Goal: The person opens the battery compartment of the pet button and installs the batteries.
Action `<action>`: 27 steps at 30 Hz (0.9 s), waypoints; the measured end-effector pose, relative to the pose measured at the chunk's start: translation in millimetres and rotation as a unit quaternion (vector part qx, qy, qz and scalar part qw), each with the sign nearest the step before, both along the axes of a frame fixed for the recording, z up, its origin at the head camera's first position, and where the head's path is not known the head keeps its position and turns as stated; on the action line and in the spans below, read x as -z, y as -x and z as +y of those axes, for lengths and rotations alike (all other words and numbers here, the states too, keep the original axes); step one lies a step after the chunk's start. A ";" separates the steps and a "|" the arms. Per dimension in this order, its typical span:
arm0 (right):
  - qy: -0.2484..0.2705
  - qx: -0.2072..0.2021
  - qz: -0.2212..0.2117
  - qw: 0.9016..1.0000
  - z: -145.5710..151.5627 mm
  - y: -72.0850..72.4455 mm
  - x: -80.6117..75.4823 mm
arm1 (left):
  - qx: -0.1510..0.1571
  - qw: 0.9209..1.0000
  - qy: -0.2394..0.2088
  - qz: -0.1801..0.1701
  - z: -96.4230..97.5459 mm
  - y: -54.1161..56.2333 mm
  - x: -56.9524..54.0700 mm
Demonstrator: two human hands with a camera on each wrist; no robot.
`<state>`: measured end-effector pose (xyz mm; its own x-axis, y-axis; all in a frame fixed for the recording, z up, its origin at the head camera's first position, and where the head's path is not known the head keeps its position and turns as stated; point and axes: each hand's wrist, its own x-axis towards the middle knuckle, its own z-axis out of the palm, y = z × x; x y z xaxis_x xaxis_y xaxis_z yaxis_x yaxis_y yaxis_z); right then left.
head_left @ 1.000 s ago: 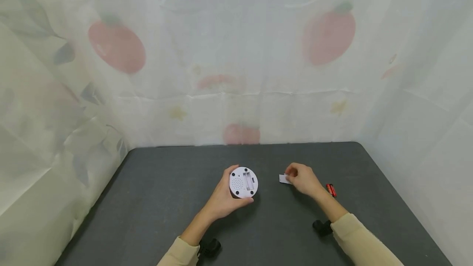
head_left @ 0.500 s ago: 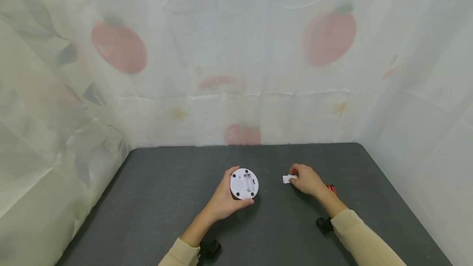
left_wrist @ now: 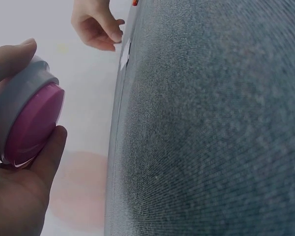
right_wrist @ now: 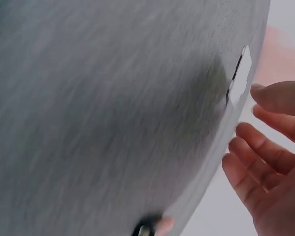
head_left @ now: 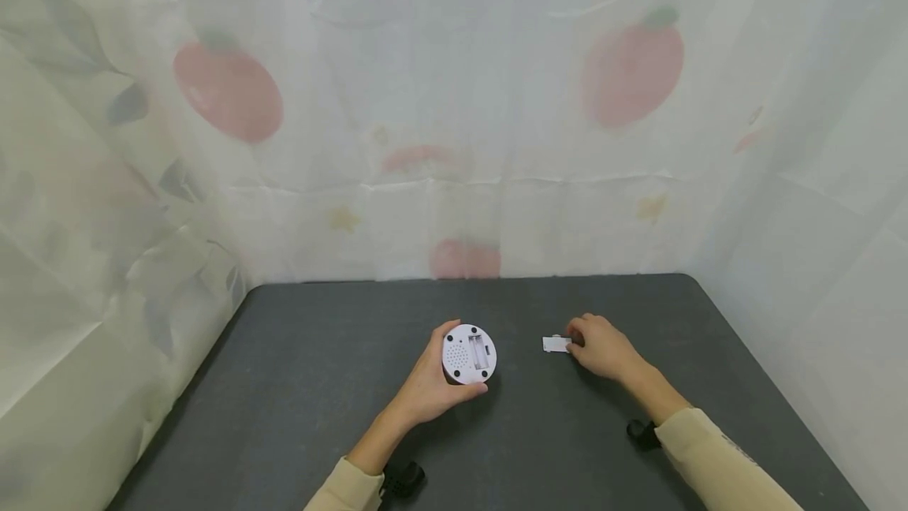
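My left hand [head_left: 433, 386] grips a round button device [head_left: 468, 354] by its rim, raised above the table. Its white underside faces up in the head view, with speaker holes, dark feet and an uncovered battery compartment with no batteries in it. In the left wrist view, the device's domed purple button [left_wrist: 37, 125] shows below a grey-white ring. A small white battery cover [head_left: 556, 344] lies flat on the table. Beside its right end is my right hand [head_left: 603, 347], the fingers loosely bent. The right wrist view shows a gap between those fingers and the cover [right_wrist: 241, 76].
The dark grey table [head_left: 319, 385] has white printed curtains behind it and at both sides. A bit of red [left_wrist: 134, 2] shows at the top edge of the left wrist view. Low in the right wrist view is a blurred dark and pinkish object [right_wrist: 146, 228].
My right hand has laid down and let go of the battery cover, then drawn right. Its arm now hides the red batteries in the head view. The left hand has barely moved.
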<state>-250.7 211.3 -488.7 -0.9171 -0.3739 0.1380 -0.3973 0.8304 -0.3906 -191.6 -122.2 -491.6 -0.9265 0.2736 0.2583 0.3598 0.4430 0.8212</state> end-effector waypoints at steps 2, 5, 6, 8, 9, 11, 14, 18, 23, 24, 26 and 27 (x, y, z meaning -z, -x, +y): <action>-0.012 -0.011 0.012 1.000 6.6 -2.4 -1.5 | -0.001 1.000 0.003 0.001 -0.3 0.2 0.5; -0.024 -0.020 0.022 0.999 17.7 -6.4 -2.3 | -0.001 1.000 0.007 0.001 -0.5 0.6 1.4; -0.029 -0.023 0.026 0.999 21.9 -7.7 -2.1 | -0.002 1.000 0.007 -0.001 -0.5 0.8 1.5; -0.036 -0.028 0.033 0.998 30.4 -10.6 -1.1 | -0.003 1.000 0.008 -0.007 -0.6 0.9 2.0; -0.040 -0.030 0.036 0.998 34.6 -12.3 -0.7 | -0.003 1.000 0.007 -0.009 -0.5 0.9 2.0; -0.047 -0.032 0.041 0.998 43.3 -15.8 0.0 | -0.004 1.000 0.006 -0.015 -0.5 0.8 2.1; -0.052 -0.031 0.041 0.997 56.6 -21.2 1.1 | -0.004 1.000 0.005 -0.018 -0.7 0.6 2.0; -0.047 -0.032 0.039 0.998 73.3 -27.2 1.9 | -0.001 1.000 0.002 -0.022 -1.2 0.2 1.0; -0.037 -0.033 0.029 0.998 91.0 -32.4 2.8 | -0.001 1.000 -0.002 -0.024 -1.0 0.2 1.1; -0.036 -0.033 0.024 0.998 93.6 -33.0 3.4 | -0.002 1.000 -0.003 -0.024 -1.2 0.2 1.2; -0.033 -0.034 0.012 0.999 97.6 -34.2 4.1 | -0.001 1.000 -0.004 -0.022 -1.7 0.2 1.2; -0.032 -0.034 0.006 0.999 99.3 -34.4 4.7 | 0.000 1.000 -0.004 -0.022 -1.9 0.1 1.2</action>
